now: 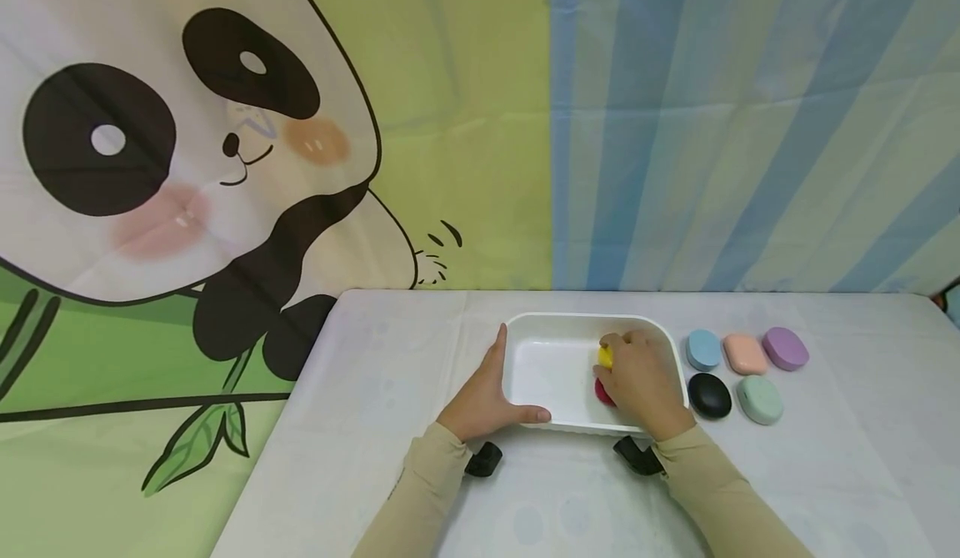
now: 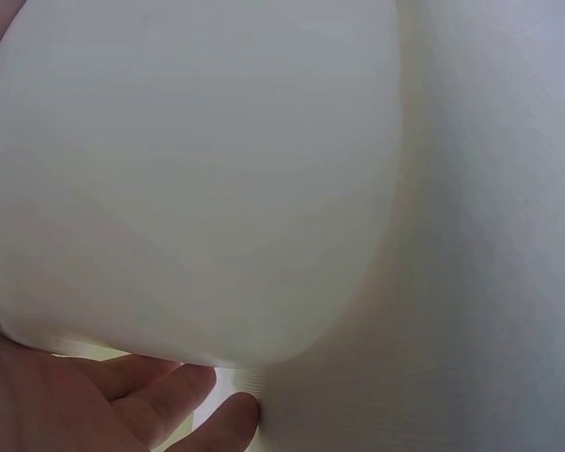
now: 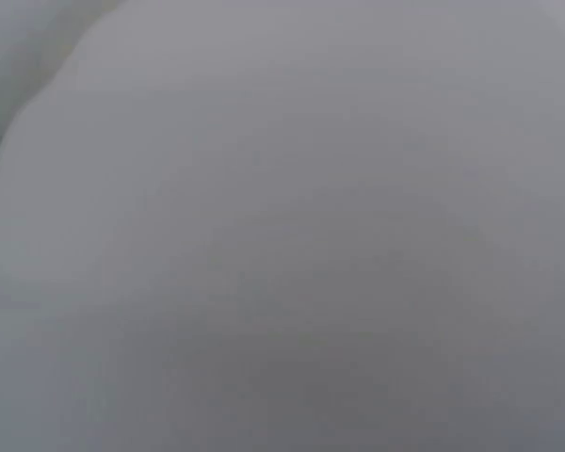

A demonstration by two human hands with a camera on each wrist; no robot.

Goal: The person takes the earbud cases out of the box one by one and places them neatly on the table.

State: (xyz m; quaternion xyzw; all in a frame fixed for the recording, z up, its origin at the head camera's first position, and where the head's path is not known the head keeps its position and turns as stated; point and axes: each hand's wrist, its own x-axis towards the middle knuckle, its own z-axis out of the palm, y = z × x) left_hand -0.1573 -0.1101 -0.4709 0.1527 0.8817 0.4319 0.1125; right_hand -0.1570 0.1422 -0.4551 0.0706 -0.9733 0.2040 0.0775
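A white rectangular tray (image 1: 555, 379) lies on the table. My left hand (image 1: 487, 395) rests against its left end, fingers straight along the outer wall and thumb at the front corner. The left wrist view has the tray's wall (image 2: 198, 179) filling most of the picture, with fingertips (image 2: 174, 400) at its lower edge. Inside the tray's right half, my right hand (image 1: 647, 379) pinches a small yellow soap-like piece (image 1: 605, 357) between thumb and fingers. A red piece (image 1: 603, 393) lies just below it, partly hidden by the hand. Only a blurred pale surface (image 3: 282, 226) shows in the right wrist view.
Right of the tray sit several soap-like pieces: light blue (image 1: 703, 349), peach (image 1: 745, 354), purple (image 1: 786, 349), black (image 1: 709, 396) and mint green (image 1: 761, 399). A white cloth (image 1: 847, 475) covers the table. Behind hangs a printed panda curtain (image 1: 465, 124).
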